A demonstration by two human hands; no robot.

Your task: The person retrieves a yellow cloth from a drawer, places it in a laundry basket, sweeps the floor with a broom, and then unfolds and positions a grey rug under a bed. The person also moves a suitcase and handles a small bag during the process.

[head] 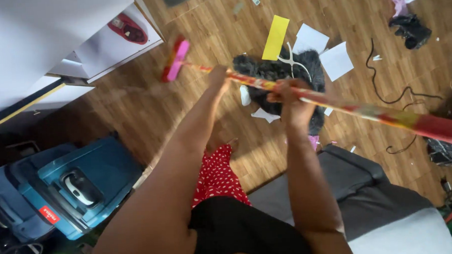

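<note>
Both my hands grip a long broom handle (pixel 365 110) patterned in red and yellow. My left hand (pixel 219 74) holds it nearer the pink and red broom head (pixel 176 60), which hangs blurred above the wooden floor. My right hand (pixel 291 100) clasps the stick further back, over a dark fluffy heap (pixel 279 70) lying on the floor. A yellow paper sheet (pixel 275 37) and white paper sheets (pixel 328 51) lie beside that heap.
A teal and blue hard case (pixel 83 184) stands at lower left. A white cabinet (pixel 58 42) fills the upper left. A grey cushion edge (pixel 379 207) is at lower right. Black cords (pixel 385 86) and dark clothes (pixel 410 30) lie scattered on the floor.
</note>
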